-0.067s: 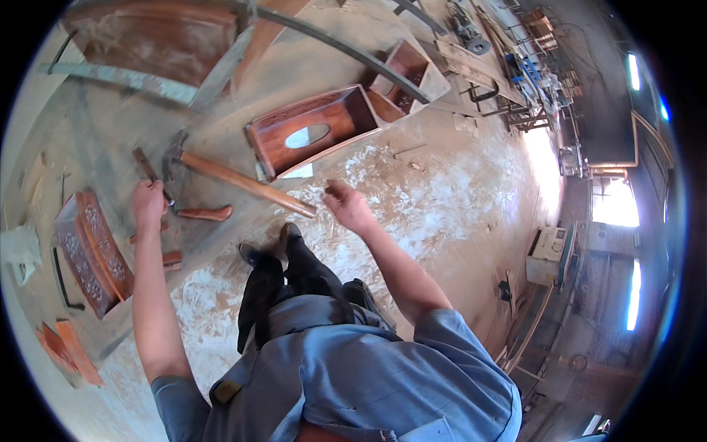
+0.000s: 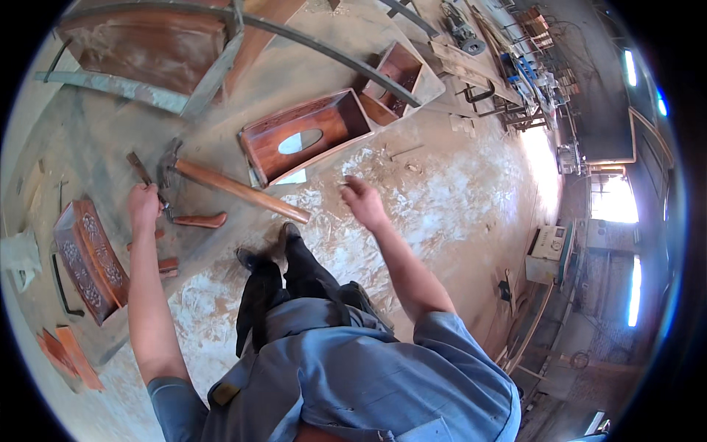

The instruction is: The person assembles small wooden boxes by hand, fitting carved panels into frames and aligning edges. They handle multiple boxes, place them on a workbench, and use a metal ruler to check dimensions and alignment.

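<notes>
My left hand (image 2: 143, 206) is closed around a slim tool (image 2: 138, 168) with a brown end; its full shape is partly hidden. Beside that hand lies a tool with a curved wooden handle (image 2: 200, 220), its other end near my fingers. A hammer (image 2: 239, 191) with a long wooden handle rests on the work surface, its dark metal head to the left. My right hand (image 2: 362, 204) hovers right of the handle's end, fingers loosely bent and apart, with nothing seen in it. Farther off stands a reddish-brown wooden box (image 2: 324, 144) with an oval hole.
A carved wooden box (image 2: 92, 254) sits at the left, with wood strips (image 2: 79, 357) nearer me. Behind are a smaller open box (image 2: 398, 74), a curved metal bar (image 2: 309, 37) and a large wooden panel (image 2: 143, 48). A white box (image 2: 549, 243) stands at the right.
My right hand has moved a little to the right, away from the hammer handle. My left hand keeps its closed grip; the whole view has shifted slightly.
</notes>
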